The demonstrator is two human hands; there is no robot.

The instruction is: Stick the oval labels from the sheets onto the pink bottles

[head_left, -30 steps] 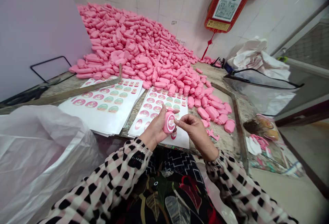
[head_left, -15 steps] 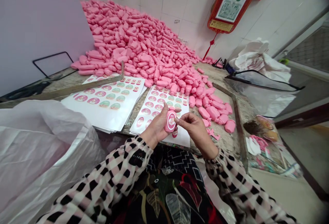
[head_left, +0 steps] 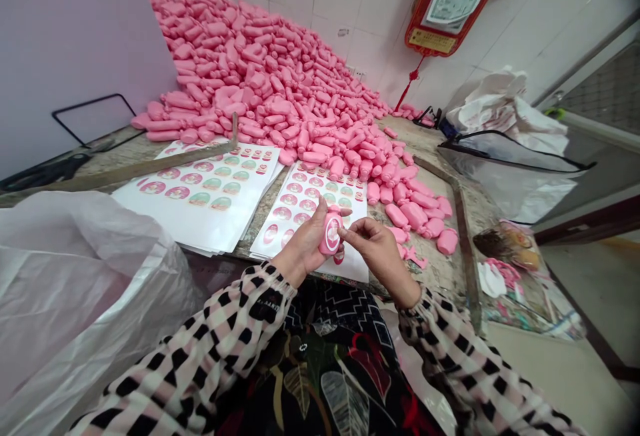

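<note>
In front of my body, my left hand is closed around a small pink plastic bottle, held upright with its cap end up. An oval pink-and-white sticker lies on the bottle's front face. My right hand is closed in a pinch, its thumb and fingertip touching the sticker's right edge. Whether the sticker edge sits between those fingers is hard to see. Beneath both hands is a sheet of stickers with rows of pink and green labels. The left fingers behind the bottle are partly hidden.
A large heap of pink bottles covers the table's back. Another stack of sticker sheets lies left, under a wooden strip. A white plastic bag stands at left. A wooden edge strip and clear zip bag are right.
The view has shifted slightly, so the scene sits a little higher in the picture. Both hands keep nearly the same pose on the bottle; the right fingertips stay at the sticker's edge.
</note>
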